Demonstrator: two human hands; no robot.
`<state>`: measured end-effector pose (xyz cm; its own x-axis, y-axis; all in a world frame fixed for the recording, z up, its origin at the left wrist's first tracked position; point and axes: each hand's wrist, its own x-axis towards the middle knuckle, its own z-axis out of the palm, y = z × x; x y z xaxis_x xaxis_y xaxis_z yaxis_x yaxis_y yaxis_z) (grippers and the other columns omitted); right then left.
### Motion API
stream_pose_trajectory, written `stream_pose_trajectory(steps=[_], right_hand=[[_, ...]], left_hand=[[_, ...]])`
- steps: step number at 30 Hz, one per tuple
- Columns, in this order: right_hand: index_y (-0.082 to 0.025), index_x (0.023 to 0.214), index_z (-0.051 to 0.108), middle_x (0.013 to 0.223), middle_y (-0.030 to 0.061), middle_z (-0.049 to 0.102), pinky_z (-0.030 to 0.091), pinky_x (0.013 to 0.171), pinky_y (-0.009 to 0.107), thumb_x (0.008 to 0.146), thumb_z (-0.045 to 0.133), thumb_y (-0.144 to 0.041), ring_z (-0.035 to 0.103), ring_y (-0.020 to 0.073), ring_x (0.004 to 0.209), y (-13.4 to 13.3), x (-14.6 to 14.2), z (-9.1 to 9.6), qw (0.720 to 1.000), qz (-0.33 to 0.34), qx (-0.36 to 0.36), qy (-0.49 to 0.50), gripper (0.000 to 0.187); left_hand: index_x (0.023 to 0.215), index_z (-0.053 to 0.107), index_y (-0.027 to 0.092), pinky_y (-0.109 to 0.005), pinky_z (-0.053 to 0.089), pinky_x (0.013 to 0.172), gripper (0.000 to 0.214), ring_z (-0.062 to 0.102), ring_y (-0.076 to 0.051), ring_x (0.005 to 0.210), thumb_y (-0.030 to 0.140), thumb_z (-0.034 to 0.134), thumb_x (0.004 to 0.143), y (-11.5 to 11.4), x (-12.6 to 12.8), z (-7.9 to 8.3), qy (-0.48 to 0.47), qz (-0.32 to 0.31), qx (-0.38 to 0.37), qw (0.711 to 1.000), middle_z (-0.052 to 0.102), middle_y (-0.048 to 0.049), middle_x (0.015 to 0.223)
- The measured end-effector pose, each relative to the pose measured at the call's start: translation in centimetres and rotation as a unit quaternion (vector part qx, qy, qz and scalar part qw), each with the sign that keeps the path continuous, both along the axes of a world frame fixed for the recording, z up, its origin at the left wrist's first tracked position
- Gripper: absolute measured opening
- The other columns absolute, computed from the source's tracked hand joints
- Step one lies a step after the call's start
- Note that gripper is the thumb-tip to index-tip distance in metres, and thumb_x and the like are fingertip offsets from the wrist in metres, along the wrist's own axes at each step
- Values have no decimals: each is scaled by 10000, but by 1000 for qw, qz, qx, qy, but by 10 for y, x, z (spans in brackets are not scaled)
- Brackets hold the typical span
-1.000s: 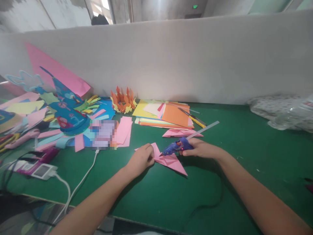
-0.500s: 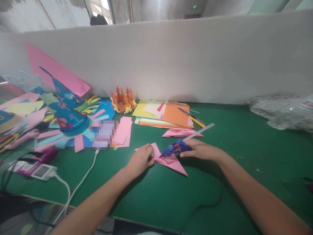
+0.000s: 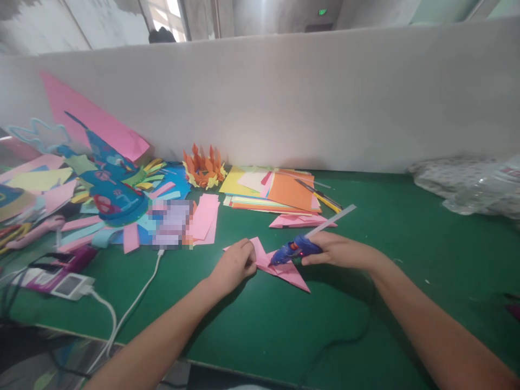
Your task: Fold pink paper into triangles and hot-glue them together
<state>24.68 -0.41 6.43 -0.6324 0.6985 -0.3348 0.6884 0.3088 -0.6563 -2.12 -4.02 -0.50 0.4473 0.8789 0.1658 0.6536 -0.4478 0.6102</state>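
A folded pink paper shape (image 3: 284,271) lies on the green table (image 3: 406,244) in front of me. My left hand (image 3: 233,265) is closed, its fingers pinching the paper's left corner and pressing it down. My right hand (image 3: 339,250) grips a blue glue gun (image 3: 294,250) with a clear glue stick poking out of its back. The gun's nozzle points down-left onto the pink paper, close to my left fingers. The gun's black cord runs down under my right forearm.
A stack of coloured paper (image 3: 276,192) with a yellow-handled tool (image 3: 323,197) lies behind. Another folded pink piece (image 3: 298,220) sits nearer. An orange paper crown (image 3: 204,167), blue paper crafts (image 3: 109,184), a power strip (image 3: 67,284) and crumpled plastic (image 3: 467,187) surround the spot. A white partition (image 3: 325,97) backs the table.
The glue gun's nozzle has slid a little to the right and lower along the pink paper. My left hand stays put on the paper's corner.
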Motion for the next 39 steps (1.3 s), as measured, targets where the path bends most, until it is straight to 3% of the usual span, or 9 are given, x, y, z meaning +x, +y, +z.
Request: stream_pose_trajectory(steps=[7, 11, 15, 18, 30, 35, 39], right_hand=[[-217, 847, 618, 821, 29, 626, 385, 627, 276, 789, 484, -637, 550, 216, 740, -19, -11, 18, 997, -19, 72, -23, 445], [-245, 918, 607, 891, 39, 654, 380, 615, 267, 836, 470, -567, 583, 224, 775, -36, -25, 33, 994, -11, 103, -40, 360], [-234, 810, 554, 682, 23, 627, 341, 544, 268, 833, 477, -563, 563, 196, 584, -50, -35, 40, 988, -28, 116, -102, 339], [-238, 800, 505, 666, 11, 626, 312, 507, 264, 830, 495, -550, 552, 188, 540, -55, -35, 38, 984, -32, 129, -121, 314], [-214, 854, 431, 616, -1, 575, 268, 458, 249, 877, 433, -543, 545, 187, 520, -46, -38, 32, 963, -44, 206, -168, 329], [-211, 854, 466, 682, 14, 600, 300, 472, 248, 848, 477, -528, 562, 190, 574, -44, -28, 37, 972, -52, 181, -144, 317], [-208, 895, 506, 786, 25, 615, 359, 488, 238, 798, 522, -539, 568, 171, 625, -32, -16, 43, 983, -117, 133, -55, 345]], left_hand=[[702, 441, 177, -230, 383, 615, 171, 487, -124, 678, 24, 511, 671, 0, 0, -2, -5, 0, 3, 1000, 503, -1, 769], [698, 433, 175, -228, 382, 619, 192, 491, -126, 682, 4, 511, 657, 0, 0, -1, -8, -1, 1, 1000, 513, -7, 782], [717, 440, 172, -226, 374, 611, 193, 481, -126, 676, -2, 502, 660, -1, 1, 1, -11, -3, 2, 1000, 510, -10, 780], [719, 444, 172, -228, 376, 621, 192, 481, -128, 685, 0, 506, 660, -1, 1, 0, -14, -6, 7, 1000, 504, -6, 776], [715, 442, 173, -227, 376, 631, 181, 485, -123, 688, 13, 515, 672, 0, -1, -4, -13, 0, 6, 1000, 504, 0, 781], [708, 444, 170, -225, 374, 625, 188, 485, -124, 685, 5, 517, 659, 0, 0, -4, -12, 0, 1, 1000, 504, -2, 775], [704, 445, 171, -224, 368, 615, 179, 476, -123, 673, 6, 504, 663, 1, 0, -6, -8, -2, 14, 1000, 494, 1, 760]])
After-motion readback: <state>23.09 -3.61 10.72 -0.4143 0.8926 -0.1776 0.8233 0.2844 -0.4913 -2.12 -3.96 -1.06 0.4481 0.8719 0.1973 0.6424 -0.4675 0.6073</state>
